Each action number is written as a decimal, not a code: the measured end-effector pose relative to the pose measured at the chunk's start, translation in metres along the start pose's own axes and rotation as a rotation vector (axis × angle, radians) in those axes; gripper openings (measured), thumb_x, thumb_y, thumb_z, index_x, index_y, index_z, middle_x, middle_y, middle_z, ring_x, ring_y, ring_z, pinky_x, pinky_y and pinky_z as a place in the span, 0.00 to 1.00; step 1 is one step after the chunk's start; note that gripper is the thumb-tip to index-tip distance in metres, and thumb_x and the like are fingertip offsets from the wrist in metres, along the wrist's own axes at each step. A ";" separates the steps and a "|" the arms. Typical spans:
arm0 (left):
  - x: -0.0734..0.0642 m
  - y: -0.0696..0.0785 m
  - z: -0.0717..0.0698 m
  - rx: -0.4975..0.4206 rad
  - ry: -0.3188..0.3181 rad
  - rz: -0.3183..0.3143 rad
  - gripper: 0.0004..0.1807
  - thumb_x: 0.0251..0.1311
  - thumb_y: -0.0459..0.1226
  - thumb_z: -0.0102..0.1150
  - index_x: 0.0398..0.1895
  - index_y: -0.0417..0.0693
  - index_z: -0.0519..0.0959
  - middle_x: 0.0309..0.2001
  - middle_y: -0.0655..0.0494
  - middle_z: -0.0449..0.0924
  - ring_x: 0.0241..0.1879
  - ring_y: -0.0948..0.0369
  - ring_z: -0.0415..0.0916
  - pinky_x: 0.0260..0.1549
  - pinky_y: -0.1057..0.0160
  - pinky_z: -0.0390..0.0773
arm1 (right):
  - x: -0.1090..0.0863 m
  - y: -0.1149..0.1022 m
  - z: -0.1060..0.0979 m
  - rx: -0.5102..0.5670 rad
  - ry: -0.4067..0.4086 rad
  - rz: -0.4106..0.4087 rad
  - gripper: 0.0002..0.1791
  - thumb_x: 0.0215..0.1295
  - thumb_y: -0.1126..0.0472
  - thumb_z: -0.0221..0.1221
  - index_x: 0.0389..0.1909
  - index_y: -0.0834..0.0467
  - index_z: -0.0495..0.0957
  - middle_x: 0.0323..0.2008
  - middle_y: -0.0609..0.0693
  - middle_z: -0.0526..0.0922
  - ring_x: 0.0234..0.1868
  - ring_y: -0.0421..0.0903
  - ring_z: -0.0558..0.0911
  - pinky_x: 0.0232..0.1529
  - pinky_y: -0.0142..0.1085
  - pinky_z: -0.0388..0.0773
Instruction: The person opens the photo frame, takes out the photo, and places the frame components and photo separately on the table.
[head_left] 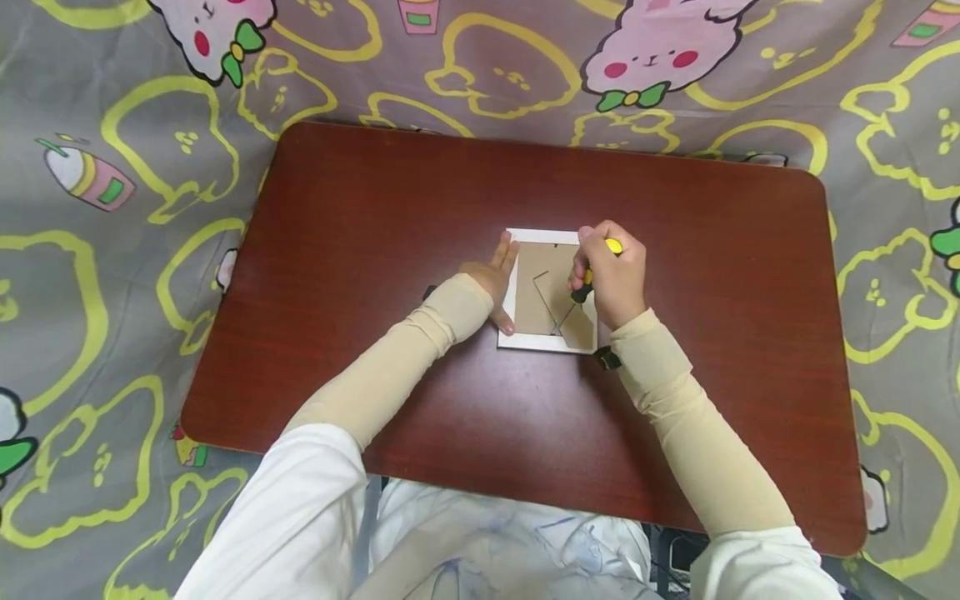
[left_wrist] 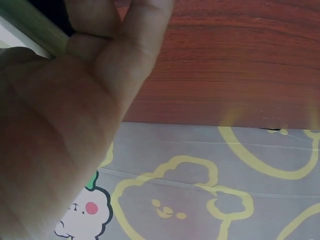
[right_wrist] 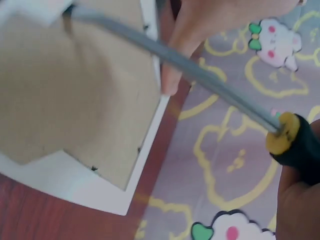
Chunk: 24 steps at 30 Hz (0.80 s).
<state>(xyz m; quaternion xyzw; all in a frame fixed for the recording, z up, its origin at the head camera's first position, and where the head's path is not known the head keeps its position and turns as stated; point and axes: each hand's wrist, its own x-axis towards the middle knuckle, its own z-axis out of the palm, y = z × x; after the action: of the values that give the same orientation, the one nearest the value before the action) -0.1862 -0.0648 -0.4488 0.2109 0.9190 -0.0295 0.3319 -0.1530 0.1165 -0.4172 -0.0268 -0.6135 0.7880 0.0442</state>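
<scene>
A picture frame with a white rim (head_left: 543, 236) lies face down on the table, its brown backing board (head_left: 529, 260) showing. Small dark tabs (right_wrist: 94, 168) sit along the board's edge. My left hand (head_left: 489, 279) rests on the frame's left side, fingers and thumb spread along the rim. In my right hand (head_left: 621, 275) I grip a screwdriver (head_left: 581, 293) by its yellow and black handle. The shaft (right_wrist: 200, 75) slants down over the board, and its tip is at a tab by the rim nearest me. In the left wrist view, my left hand (left_wrist: 60, 115) covers most of the frame.
The reddish-brown table (head_left: 360, 217) has rounded corners and extends around the frame on all sides. A patterned grey cloth (head_left: 172, 275) with cartoon figures hangs behind and beside it. Dark wrist-camera mounts (head_left: 607, 358) show at the wrists.
</scene>
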 end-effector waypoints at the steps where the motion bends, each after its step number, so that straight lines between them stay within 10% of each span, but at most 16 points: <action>1: -0.001 0.000 0.000 0.004 0.002 -0.001 0.84 0.35 0.63 0.78 0.80 0.42 0.25 0.79 0.43 0.16 0.64 0.50 0.70 0.31 0.59 0.79 | -0.005 -0.002 0.002 -0.014 -0.012 -0.033 0.17 0.68 0.68 0.55 0.18 0.65 0.67 0.08 0.56 0.69 0.08 0.46 0.70 0.11 0.37 0.75; 24: -0.001 0.002 -0.002 0.011 -0.005 -0.013 0.83 0.37 0.63 0.77 0.80 0.43 0.25 0.79 0.45 0.15 0.47 0.50 0.79 0.33 0.58 0.78 | -0.060 -0.008 0.006 -0.151 -0.103 -0.249 0.17 0.67 0.71 0.55 0.18 0.70 0.69 0.10 0.61 0.71 0.12 0.46 0.74 0.17 0.32 0.75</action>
<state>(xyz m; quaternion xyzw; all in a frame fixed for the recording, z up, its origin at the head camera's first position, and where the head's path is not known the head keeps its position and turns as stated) -0.1859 -0.0631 -0.4461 0.2067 0.9193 -0.0374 0.3329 -0.0941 0.1064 -0.4087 0.0868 -0.6709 0.7284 0.1081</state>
